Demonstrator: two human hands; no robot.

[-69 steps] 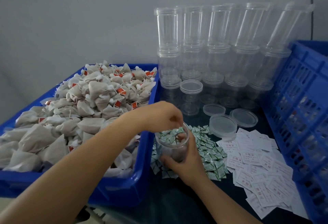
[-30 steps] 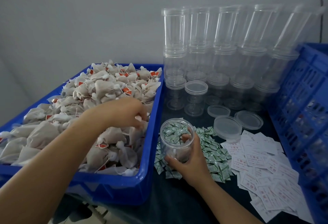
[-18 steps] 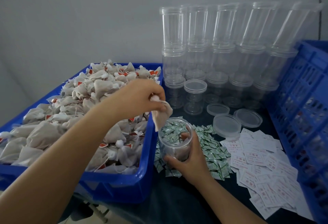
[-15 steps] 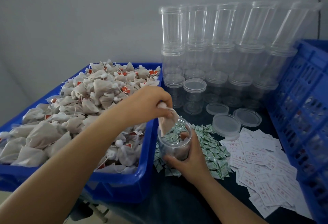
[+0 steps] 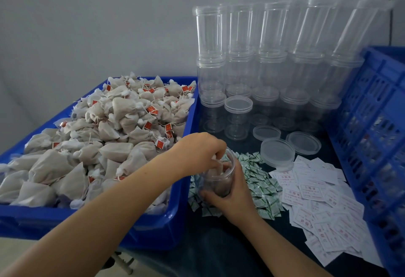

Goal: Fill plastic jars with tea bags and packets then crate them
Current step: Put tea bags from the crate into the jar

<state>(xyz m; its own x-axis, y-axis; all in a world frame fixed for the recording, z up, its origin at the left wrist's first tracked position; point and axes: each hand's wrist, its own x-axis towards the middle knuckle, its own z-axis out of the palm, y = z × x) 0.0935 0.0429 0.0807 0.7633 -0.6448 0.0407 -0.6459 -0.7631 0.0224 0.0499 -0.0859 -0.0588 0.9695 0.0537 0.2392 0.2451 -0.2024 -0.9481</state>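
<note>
A clear plastic jar [image 5: 219, 183] stands on the dark table over a scatter of small green packets [image 5: 260, 185]. My right hand [image 5: 233, 200] grips the jar from the near side. My left hand [image 5: 200, 155] is over the jar's mouth, its fingertips pinching a beige tea bag [image 5: 215, 168] that is partly inside the jar. A big blue bin [image 5: 153, 228] on the left is heaped with tea bags [image 5: 105, 136] bearing red tags.
Stacks of empty clear jars [image 5: 263, 68] stand at the back. Loose lids [image 5: 277, 151] lie in front of them. White paper slips [image 5: 317, 206] are spread at the right, next to a blue slatted crate [image 5: 377, 136] along the right edge.
My left hand took a tea bag from the bin, carried it right and lowered it into the jar's mouth. My right hand kept hold of the jar.
</note>
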